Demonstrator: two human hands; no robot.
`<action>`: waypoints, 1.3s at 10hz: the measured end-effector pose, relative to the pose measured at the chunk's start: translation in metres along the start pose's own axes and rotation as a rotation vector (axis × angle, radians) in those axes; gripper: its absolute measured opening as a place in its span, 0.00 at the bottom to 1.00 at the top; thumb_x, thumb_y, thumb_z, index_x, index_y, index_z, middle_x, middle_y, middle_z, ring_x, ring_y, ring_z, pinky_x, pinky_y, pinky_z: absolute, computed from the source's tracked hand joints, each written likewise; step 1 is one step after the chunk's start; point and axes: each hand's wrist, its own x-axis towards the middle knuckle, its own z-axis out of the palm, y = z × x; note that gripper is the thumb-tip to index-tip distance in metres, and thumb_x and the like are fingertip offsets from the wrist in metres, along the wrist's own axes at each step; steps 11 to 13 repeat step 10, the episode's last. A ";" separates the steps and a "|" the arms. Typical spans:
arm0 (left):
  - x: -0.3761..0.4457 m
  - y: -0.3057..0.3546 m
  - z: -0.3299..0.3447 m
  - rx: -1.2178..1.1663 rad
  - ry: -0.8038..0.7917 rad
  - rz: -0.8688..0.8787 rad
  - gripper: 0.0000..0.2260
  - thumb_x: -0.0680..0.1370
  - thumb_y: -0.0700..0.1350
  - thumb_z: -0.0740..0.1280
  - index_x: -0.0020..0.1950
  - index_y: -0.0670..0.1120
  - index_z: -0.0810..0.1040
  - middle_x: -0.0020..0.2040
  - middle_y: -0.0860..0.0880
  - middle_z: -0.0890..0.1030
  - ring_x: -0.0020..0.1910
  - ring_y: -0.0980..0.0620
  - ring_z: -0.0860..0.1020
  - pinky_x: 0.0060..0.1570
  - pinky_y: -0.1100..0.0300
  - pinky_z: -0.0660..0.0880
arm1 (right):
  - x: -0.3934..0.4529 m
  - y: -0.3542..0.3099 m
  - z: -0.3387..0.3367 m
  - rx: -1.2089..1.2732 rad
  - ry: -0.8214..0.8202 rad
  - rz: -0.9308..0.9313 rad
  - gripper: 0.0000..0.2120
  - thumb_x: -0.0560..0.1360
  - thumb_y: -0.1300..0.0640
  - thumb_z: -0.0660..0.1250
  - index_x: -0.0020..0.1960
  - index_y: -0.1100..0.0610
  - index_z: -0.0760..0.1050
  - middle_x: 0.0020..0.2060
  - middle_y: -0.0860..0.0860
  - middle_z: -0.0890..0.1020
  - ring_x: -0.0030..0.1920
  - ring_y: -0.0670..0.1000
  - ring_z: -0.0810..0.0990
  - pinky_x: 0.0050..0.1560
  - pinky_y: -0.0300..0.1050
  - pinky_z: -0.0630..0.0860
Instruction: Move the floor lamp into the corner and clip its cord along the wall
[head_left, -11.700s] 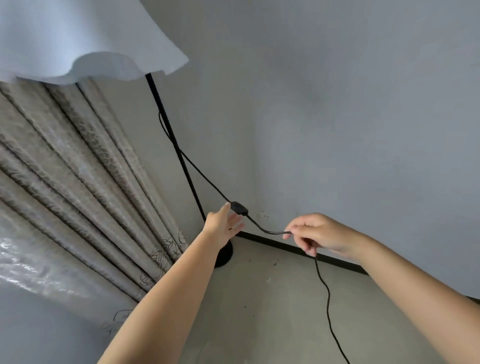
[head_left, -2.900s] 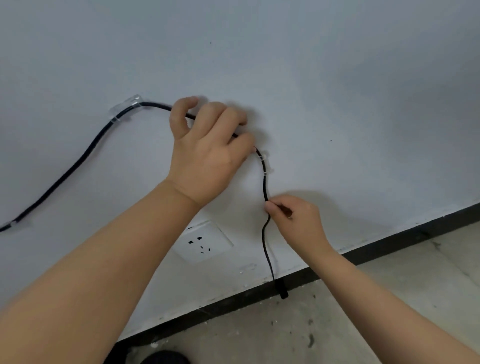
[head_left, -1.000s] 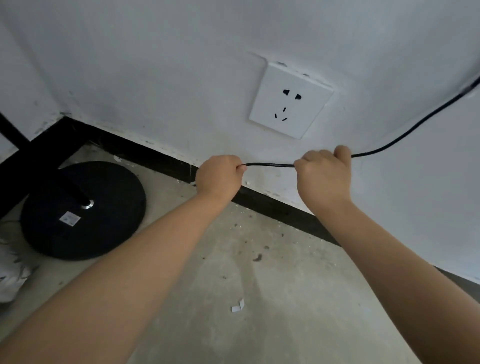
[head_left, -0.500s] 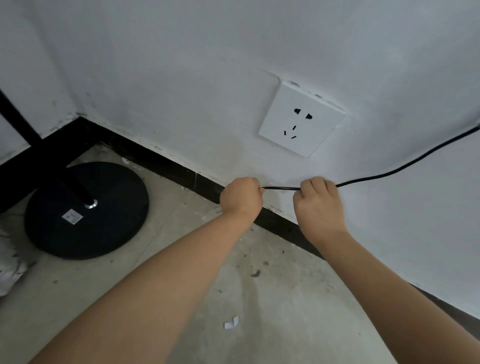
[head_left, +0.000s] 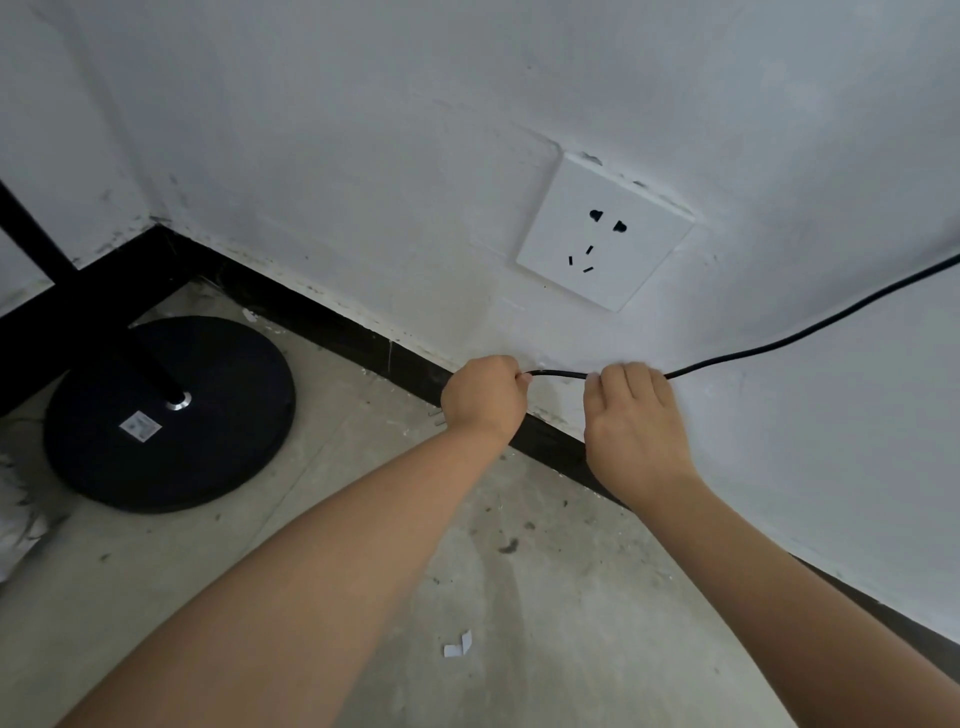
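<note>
The floor lamp's round black base (head_left: 171, 415) stands on the concrete floor in the corner at the left, its black pole (head_left: 31, 239) rising out of frame. The thin black cord (head_left: 779, 345) runs down along the white wall from the right edge. My left hand (head_left: 485, 397) is closed around the cord's end, low on the wall just above the black skirting. My right hand (head_left: 631, 421) pinches the same cord a short way to the right. A short stretch of cord shows between the two hands. The plug is hidden inside my left fist.
A white wall socket (head_left: 605, 231) sits above and between my hands. Black skirting (head_left: 337, 327) lines both walls. A scrap of white paper (head_left: 458, 646) lies on the floor near me, and crumpled white material (head_left: 15, 525) shows at the left edge.
Both hands, holding the cord, have sunk lower on the wall below the socket and drawn closer together; the view has shifted slightly. Earlier I was pressing the cord into clips higher up.
</note>
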 end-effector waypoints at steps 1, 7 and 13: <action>-0.003 0.001 0.001 -0.053 -0.013 0.001 0.12 0.80 0.46 0.60 0.46 0.40 0.80 0.45 0.40 0.83 0.44 0.40 0.79 0.35 0.59 0.67 | -0.002 -0.002 0.004 -0.042 -0.009 0.001 0.14 0.52 0.63 0.70 0.38 0.63 0.80 0.32 0.55 0.81 0.36 0.57 0.81 0.44 0.45 0.80; 0.006 -0.008 -0.011 0.298 0.328 0.370 0.07 0.69 0.35 0.73 0.46 0.38 0.81 0.46 0.40 0.81 0.52 0.41 0.76 0.53 0.49 0.71 | -0.008 -0.001 0.008 0.016 -0.379 0.145 0.16 0.71 0.63 0.57 0.58 0.65 0.69 0.60 0.62 0.69 0.63 0.62 0.64 0.70 0.59 0.57; -0.015 -0.001 -0.021 0.218 0.279 0.577 0.11 0.57 0.29 0.78 0.34 0.37 0.81 0.35 0.39 0.83 0.36 0.39 0.81 0.37 0.50 0.78 | -0.013 -0.001 0.012 0.130 -0.461 0.294 0.15 0.72 0.59 0.59 0.57 0.63 0.71 0.61 0.62 0.68 0.64 0.61 0.63 0.70 0.55 0.57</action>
